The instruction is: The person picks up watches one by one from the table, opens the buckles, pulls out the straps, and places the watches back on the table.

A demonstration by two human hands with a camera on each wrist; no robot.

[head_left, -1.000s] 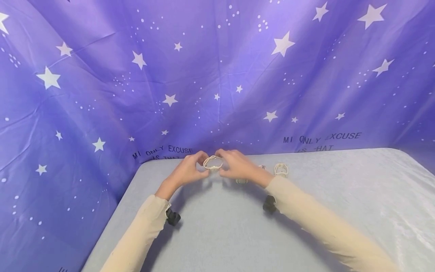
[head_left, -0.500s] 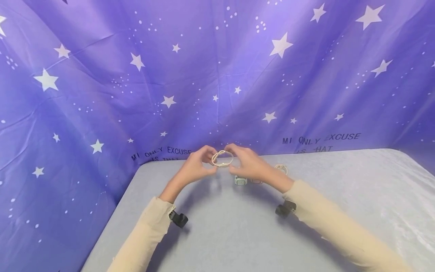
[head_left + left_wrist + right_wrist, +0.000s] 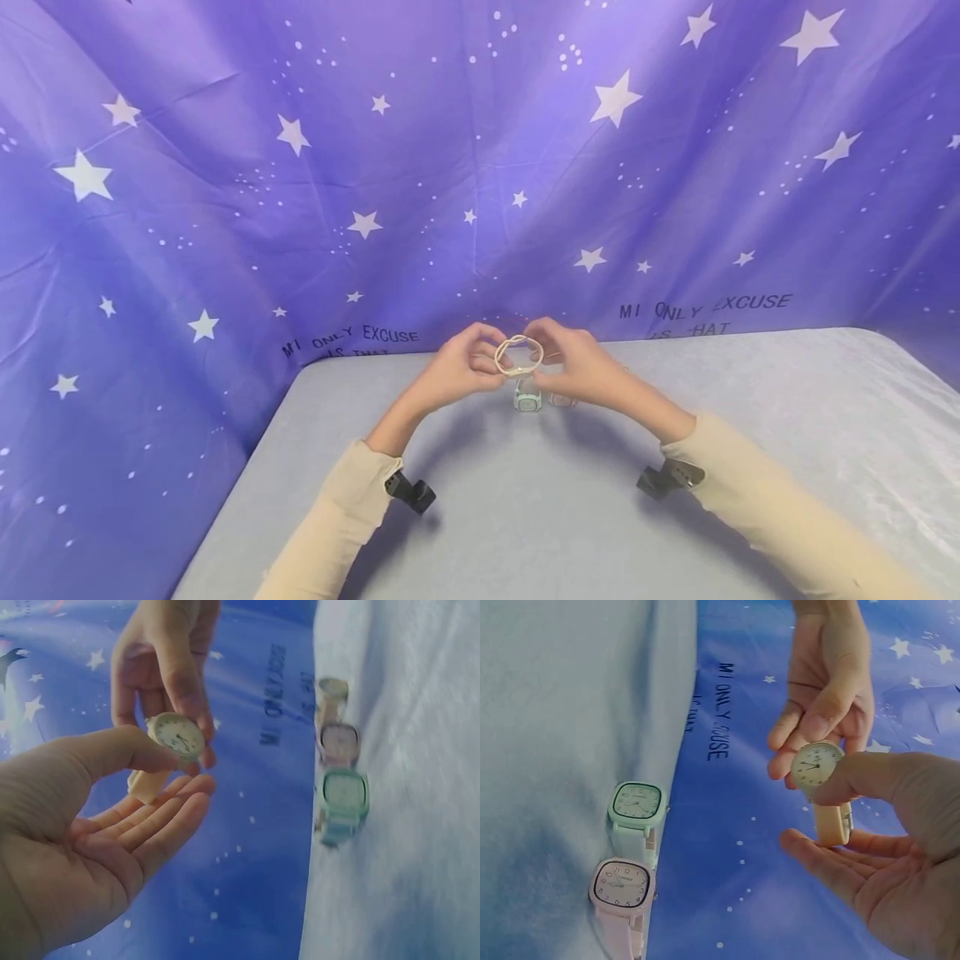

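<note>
A cream wristwatch with a round white dial is held up between both hands, above the table's far side. My left hand pinches one side of it; in the left wrist view the left thumb lies against the dial's edge, the other fingers under the strap. From the opposite side my right hand pinches it, and the right wrist view has the right thumb at the dial's lower edge. The strap forms a loop. A mint-green square watch and a pink square watch sit just below the hands.
Beside the pink watch is another pale watch, blurred in the left wrist view and mostly behind the right forearm in the head view. All rest on the grey cloth-covered table. A purple star-printed curtain hangs behind its far edge.
Both hands have moved to the right together with the cream wristwatch. The mint-green watch shows more clearly now, while the pale watch farther right has become hidden behind the right arm.
</note>
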